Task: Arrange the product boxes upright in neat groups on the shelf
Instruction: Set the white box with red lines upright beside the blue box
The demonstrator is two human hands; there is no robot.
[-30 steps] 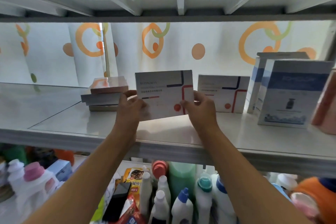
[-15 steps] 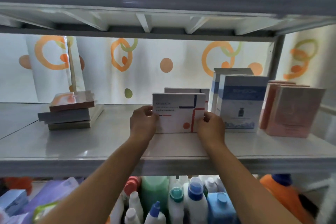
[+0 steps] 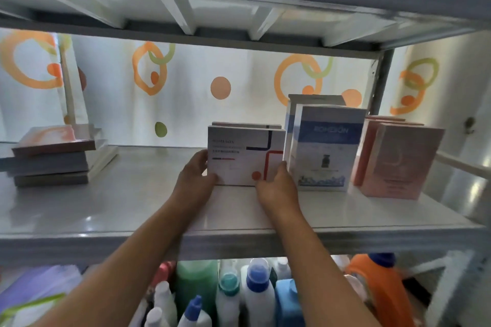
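While both hands, left hand (image 3: 197,177) and right hand (image 3: 276,185), grip the white box (image 3: 243,156) upright, a careless release risks tipping it against the blue box (image 3: 322,148).

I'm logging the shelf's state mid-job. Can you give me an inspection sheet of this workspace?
Surface: grey shelf, glossy.
Job's things: white box upright, one like it behind; two blue boxes and pink boxes upright to its right; stack of flat boxes at left.
Clutter: nothing seen.
Grip: left hand and right hand hold the white box's lower corners.
Cables: nothing seen.
Surroundings: patterned curtain behind; bottles below.
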